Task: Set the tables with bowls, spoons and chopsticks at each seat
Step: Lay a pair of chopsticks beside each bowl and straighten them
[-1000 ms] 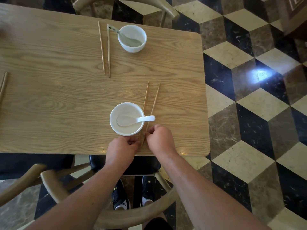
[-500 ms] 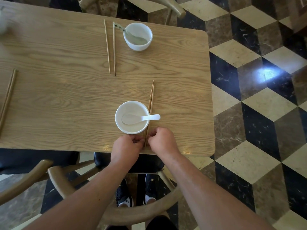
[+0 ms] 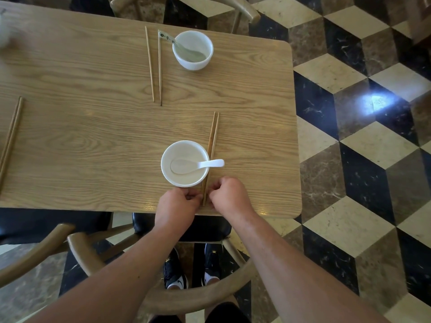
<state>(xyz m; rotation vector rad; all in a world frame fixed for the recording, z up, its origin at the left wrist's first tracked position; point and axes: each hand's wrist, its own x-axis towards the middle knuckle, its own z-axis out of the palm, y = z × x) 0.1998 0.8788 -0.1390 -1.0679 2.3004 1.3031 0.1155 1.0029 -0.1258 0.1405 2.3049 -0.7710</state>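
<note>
Wooden chopsticks (image 3: 211,157) lay side by side on the surface (image 3: 93,136), just right of the near bowl (image 3: 185,163), with the white spoon (image 3: 198,164) handle overhanging them. I saw the left hand (image 3: 178,205) and right hand (image 3: 229,195) at their near ends, fingers curled, pinching the pair from either side. A far bowl (image 3: 193,50) sat well apart.

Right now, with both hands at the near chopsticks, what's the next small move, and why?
Probably release and lift both hands away. The left hand and right hand pinch the near ends of the chopsticks, which already lie close together just right of the bowl, with the spoon inside it. This seat looks set.
</note>
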